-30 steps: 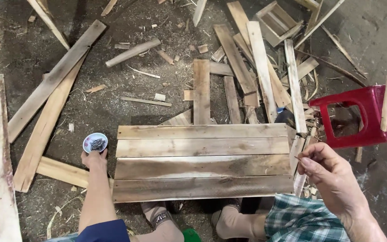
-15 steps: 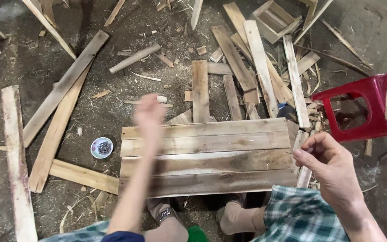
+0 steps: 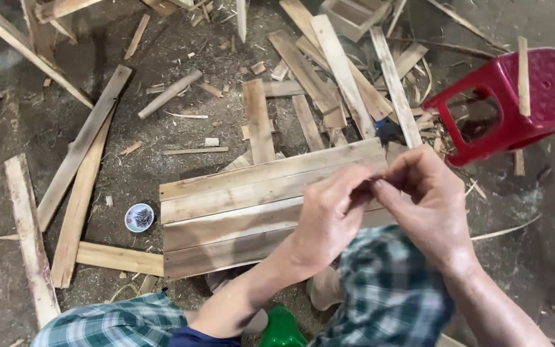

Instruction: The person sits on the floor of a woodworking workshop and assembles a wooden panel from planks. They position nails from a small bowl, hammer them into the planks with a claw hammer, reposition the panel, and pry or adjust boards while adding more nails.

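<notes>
My left hand (image 3: 329, 215) and my right hand (image 3: 428, 205) meet fingertip to fingertip above the right end of a panel of wooden slats (image 3: 239, 212) that lies on the floor. Both hands are pinched shut around something very small where they touch. It looks like nails, though they barely show. A small round dish of nails (image 3: 139, 217) sits on the ground just left of the panel, well away from both hands. My knees in checked cloth (image 3: 387, 295) are below the hands.
A red plastic stool (image 3: 521, 96) stands at the right with a thin stick on it. Loose boards and offcuts (image 3: 335, 71) litter the dirt floor behind the panel. Long planks (image 3: 78, 167) lie at the left. A green object (image 3: 282, 328) is between my legs.
My left hand left the nail dish, rose across the panel and joined my right hand. The right hand shifted slightly left and up to meet it.
</notes>
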